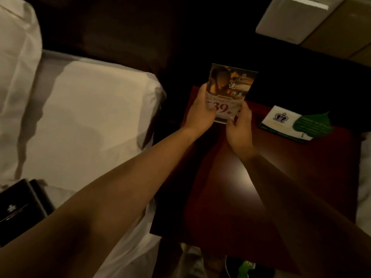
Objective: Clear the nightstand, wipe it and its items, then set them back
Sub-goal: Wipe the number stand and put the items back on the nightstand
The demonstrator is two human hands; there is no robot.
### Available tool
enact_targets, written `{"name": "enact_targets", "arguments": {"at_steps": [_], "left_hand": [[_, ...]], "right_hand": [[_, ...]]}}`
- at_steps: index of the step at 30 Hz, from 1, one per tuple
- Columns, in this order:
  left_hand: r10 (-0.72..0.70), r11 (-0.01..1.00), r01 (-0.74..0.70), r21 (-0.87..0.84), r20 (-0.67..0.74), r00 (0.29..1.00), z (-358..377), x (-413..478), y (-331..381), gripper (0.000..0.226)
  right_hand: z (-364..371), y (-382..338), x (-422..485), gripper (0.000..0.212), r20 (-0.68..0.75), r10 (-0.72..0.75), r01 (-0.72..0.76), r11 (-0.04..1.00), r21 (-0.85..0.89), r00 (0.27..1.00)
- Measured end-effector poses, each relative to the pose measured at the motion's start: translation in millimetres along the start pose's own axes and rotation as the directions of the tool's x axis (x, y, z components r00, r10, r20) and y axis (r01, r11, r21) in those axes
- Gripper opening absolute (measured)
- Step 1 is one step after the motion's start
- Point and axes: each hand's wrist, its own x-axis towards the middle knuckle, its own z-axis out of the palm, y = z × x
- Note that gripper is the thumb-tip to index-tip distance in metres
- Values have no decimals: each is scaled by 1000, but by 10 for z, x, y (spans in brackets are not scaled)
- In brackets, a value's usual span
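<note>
I hold a clear acrylic sign stand with a printed advert card (230, 87) showing "39" over the far left part of the dark red wooden nightstand (251, 187). My left hand (200, 111) grips its left edge and lower corner. My right hand (239, 127) pinches its bottom right edge. The stand is upright, tilted slightly, and whether its base touches the wood is hidden by my hands. A white and green leaf-shaped card (295, 125) lies flat at the nightstand's far right.
A bed with white sheets and pillow (84, 121) lies to the left. A black box (20, 205) rests on the bed's near edge. A white wall panel (291, 19) is at upper right. Something green (245, 267) shows below the nightstand's front.
</note>
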Motion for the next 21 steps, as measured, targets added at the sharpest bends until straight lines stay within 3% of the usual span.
{"name": "enact_targets", "arguments": {"at_steps": [4,10,21], "left_hand": [[57,998,-59,38,47,997,127,116,0,51],[93,992,-101,76,93,991,213,234,-61,66],[74,991,-79,109,55,996,254,183,-82,68]], "right_hand": [[-100,104,71,70,52,13,-16,998,59,999],[-139,173,184,75,62,30,-33,998,47,998],[-185,160,219,71,98,30,-31,999,9,995]]}}
